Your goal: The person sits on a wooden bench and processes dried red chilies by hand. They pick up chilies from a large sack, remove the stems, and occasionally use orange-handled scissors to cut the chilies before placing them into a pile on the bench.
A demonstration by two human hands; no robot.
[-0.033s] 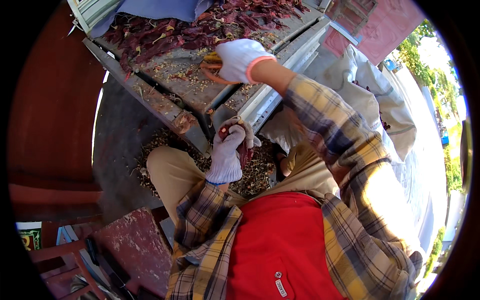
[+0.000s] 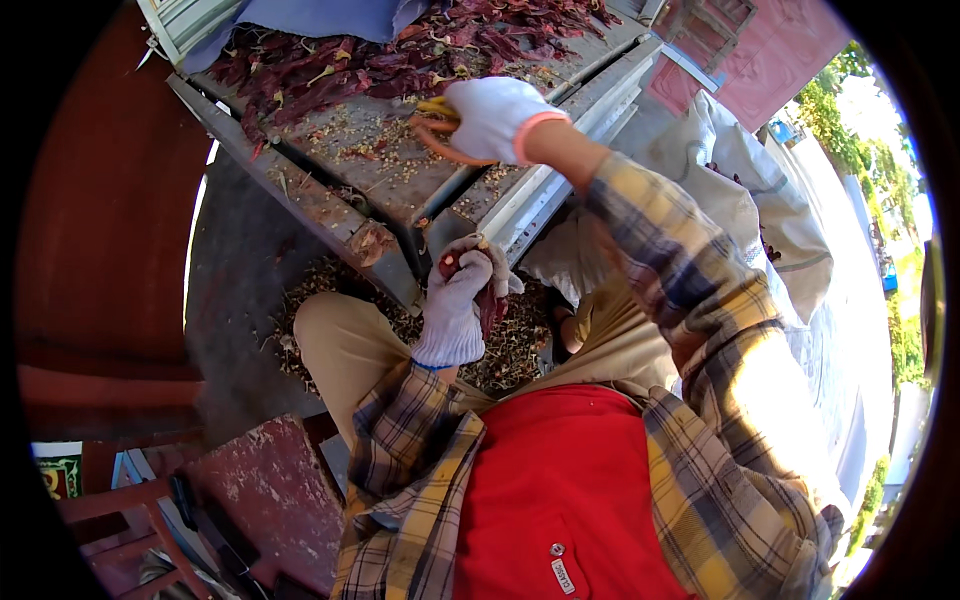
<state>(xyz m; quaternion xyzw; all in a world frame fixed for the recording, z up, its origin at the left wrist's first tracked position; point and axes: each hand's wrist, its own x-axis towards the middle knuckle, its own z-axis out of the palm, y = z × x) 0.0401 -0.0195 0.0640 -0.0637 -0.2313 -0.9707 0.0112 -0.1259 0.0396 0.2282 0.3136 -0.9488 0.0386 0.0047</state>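
My left hand [image 2: 455,310], in a greyish-white knit glove, is closed around dried red chili peppers [image 2: 492,308] just off the table's near corner. A pale cut or stem end shows between its fingers. Above the table my right hand [image 2: 500,115], in a white glove with an orange cuff, grips a hand tool with curved orange and yellow handles [image 2: 440,135]. The tool's working end is hidden, so its exact kind is unclear. Beyond both hands, a heap of dried red chilies [image 2: 330,75] covers the far side of the grey tabletop [image 2: 400,185].
Loose seeds [image 2: 385,150] are scattered over the table, which has dark gaps between its boards. Stems and scraps [image 2: 510,360] lie on the ground between my knees. A large white woven sack [image 2: 720,180] stands at the right; blue cloth [image 2: 320,18] partly covers the heap.
My right hand has shifted slightly to the right with the orange-and-yellow-handled tool. My left hand and the chilies in it stay practically in place.
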